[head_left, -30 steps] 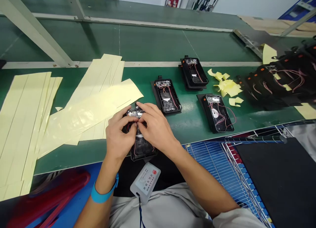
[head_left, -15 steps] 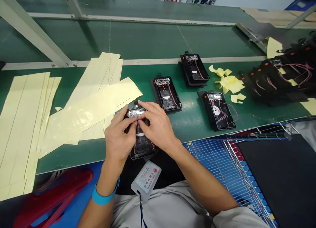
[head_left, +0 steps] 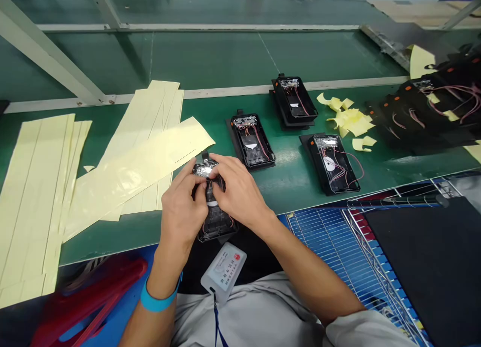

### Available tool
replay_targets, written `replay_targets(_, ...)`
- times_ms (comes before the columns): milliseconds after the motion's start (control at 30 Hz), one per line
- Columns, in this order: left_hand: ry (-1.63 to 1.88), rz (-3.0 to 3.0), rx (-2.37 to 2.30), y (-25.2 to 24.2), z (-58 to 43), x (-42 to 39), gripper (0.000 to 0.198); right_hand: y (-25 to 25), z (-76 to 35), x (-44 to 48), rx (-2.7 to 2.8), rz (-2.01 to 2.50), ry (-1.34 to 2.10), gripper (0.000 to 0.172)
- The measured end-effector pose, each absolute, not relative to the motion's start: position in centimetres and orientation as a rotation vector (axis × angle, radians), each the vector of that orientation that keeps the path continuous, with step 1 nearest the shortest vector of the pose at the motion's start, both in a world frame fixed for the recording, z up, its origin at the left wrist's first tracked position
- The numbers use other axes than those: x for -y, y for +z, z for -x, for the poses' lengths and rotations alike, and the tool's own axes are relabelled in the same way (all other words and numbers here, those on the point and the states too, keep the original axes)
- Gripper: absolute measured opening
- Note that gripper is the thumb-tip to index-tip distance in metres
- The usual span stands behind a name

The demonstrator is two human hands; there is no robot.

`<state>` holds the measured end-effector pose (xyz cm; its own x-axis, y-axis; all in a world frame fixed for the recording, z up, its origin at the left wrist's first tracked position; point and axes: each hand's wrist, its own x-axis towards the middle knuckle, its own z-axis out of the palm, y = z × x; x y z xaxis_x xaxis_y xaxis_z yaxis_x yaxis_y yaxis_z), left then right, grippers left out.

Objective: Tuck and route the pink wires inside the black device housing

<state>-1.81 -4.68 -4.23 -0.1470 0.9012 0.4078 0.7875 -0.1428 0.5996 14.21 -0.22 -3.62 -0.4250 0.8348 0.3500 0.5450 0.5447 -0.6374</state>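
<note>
An open black plastic housing (head_left: pixel 217 221) with a circuit board at its far end sits at the bench's front edge, tilted toward me. My left hand (head_left: pixel 183 199) grips its left side, thumb and forefinger bent in over the board. From the right, my right hand (head_left: pixel 237 189) holds the same housing, its forefinger at the far end and thumb inside. The thumbs are close together just below the board; whatever small part lies between the fingertips is hidden. A white patch and thin pink wires show inside the housing.
Three similar housings, a near one (head_left: pixel 252 141), a far one (head_left: pixel 295 101) and a right one (head_left: pixel 334 164), lie on the green bench. Yellow sheets (head_left: pixel 37 202) cover the left, yellow scraps (head_left: pixel 351 121) the right. More black housings (head_left: pixel 424 116) are stacked beyond. A wire rack (head_left: pixel 319 247) stands below.
The view has shifted slightly. Both hands stay on the housing, and the fingertips have moved only a little near the circuit board.
</note>
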Motion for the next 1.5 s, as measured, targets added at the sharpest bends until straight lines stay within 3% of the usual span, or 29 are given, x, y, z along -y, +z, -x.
replay_targets(333, 1.101, -1.977, -1.931, -4.2, 2.2, 4.8, 0.015, -3.2, -13.9, 0.0, 2.213, 1.098, 0.48, 0.016)
replay_targets(633, 1.098, -1.907, -1.951, -4.3, 2.1, 4.9, 0.014, -3.7, -13.7, 2.0, 2.231, 1.159, 0.372, 0.03)
replay_targets(1033, 1.136, -1.852, -1.937, -4.5, 2.1, 5.0, 0.013, -3.7, -12.2, 1.5, 2.086, 1.336, 0.487, 0.012)
replay_targets(1500, 1.154, -1.888, -1.881, -4.2, 2.0, 5.1, 0.013, -4.0, -12.1, 1.3, 2.017, 1.315, 0.531, 0.009)
